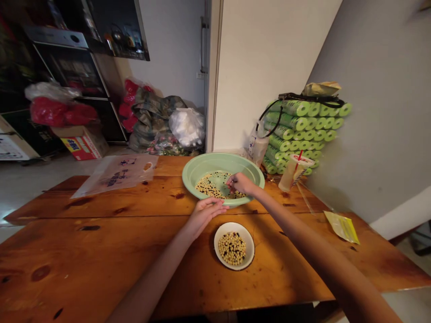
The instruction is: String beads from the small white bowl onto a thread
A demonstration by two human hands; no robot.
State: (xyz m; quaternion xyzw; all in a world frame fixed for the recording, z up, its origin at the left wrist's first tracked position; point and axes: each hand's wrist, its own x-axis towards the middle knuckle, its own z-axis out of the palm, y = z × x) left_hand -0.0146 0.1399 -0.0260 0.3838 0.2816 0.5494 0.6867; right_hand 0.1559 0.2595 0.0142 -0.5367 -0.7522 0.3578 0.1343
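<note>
A green plastic basin [191, 172] stands on the wooden table, with a layer of pale yellow and dark beans [208, 184] over its bottom. My left hand [208, 214] is at the near rim, its fingers along the outer wall and closed on the edge. Inside the basin, my right hand [240, 183] has its fingers bent together just above the beans; whatever lies between the fingertips is too small to make out. Closer to me, a small white bowl [217, 246] holds more yellow and dark beans [232, 248].
On the wooden table [134, 260], a clear plastic bag [111, 177] lies flat at left. A lidded drink cup with a red straw [292, 172] and a yellow packet [342, 226] are at right. Green-wrapped rolls [303, 130] are stacked by the wall.
</note>
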